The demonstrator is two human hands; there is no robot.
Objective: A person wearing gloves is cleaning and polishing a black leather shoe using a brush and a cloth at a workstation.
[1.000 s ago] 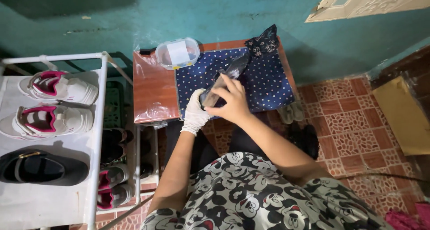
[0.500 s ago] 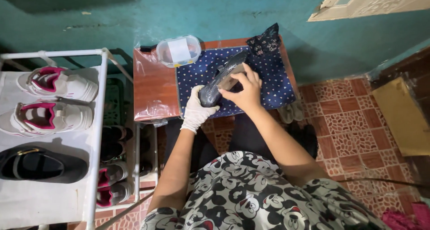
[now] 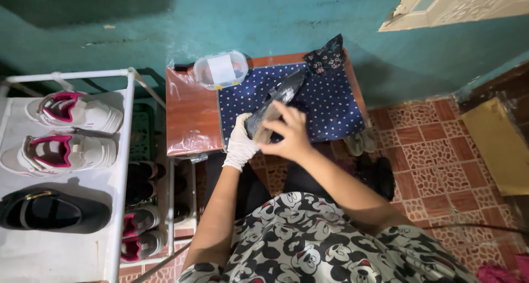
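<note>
While both hands work over the dotted blue cloth (image 3: 325, 101), a dark shoe (image 3: 274, 102) is held above it.
Head view: gloved left hand (image 3: 241, 145) grips the shoe's near end; bare right hand (image 3: 289, 134) closes on a brush (image 3: 266, 124) against the shoe. Clear lidded container (image 3: 220, 69) sits beyond the cloth.

A single head camera looks steeply down from above the person, facing the teal wall. The worktop (image 3: 190, 112) sits near the upper middle at arm's reach, the shoe rack (image 3: 118, 167) fills the left edge, and the tiled floor (image 3: 435, 162) fills the right.
</note>
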